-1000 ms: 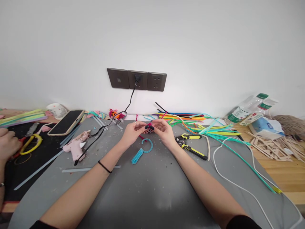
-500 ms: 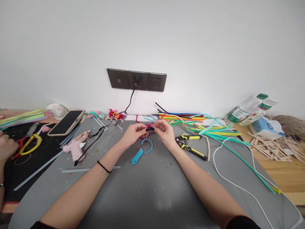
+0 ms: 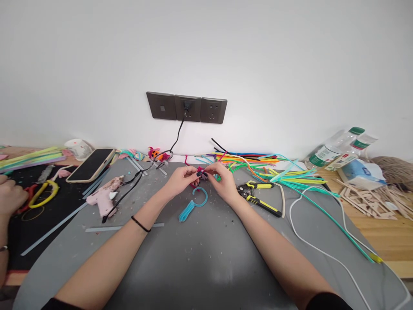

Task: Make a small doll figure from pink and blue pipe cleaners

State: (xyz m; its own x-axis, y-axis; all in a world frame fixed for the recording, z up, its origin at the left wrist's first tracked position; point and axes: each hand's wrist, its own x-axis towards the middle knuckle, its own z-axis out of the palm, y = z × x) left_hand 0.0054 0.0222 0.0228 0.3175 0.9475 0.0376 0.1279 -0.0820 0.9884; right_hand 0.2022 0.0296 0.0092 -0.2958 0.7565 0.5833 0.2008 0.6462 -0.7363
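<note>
A grey mat (image 3: 167, 275) is spread across the near part of the table. A black band (image 3: 140, 224) is worn on the left wrist, and beneath that forearm a clear glue stick (image 3: 106, 229) is partly hidden. Nearer than the hands, at the middle, a blue pipe cleaner (image 3: 186, 212) is laid on the mat, its near end folded and its far end curled into an open ring. To the right, a white cord (image 3: 309, 244) is looped over the mat.

At the left edge, another person's hand (image 3: 9, 196) is seen beside a yellow handle (image 3: 55, 190). A pink glue gun (image 3: 103, 199) is laid on its side to the left, and pliers (image 3: 264, 206) with black and yellow handles are placed just beside the right wrist.

At the middle, a magenta pipe cleaner (image 3: 201, 170) is pinched by the fingertips of both the left hand (image 3: 180, 181) and the right hand (image 3: 223, 181); its exact shape is partly covered by the fingers.

Farther off, a phone (image 3: 91, 165) is seen at the left, and loose coloured pipe cleaners (image 3: 293, 176) are heaped at the right. Bottles (image 3: 325, 155) are leaned near the wall, on which a socket panel (image 3: 187, 107) is mounted.
</note>
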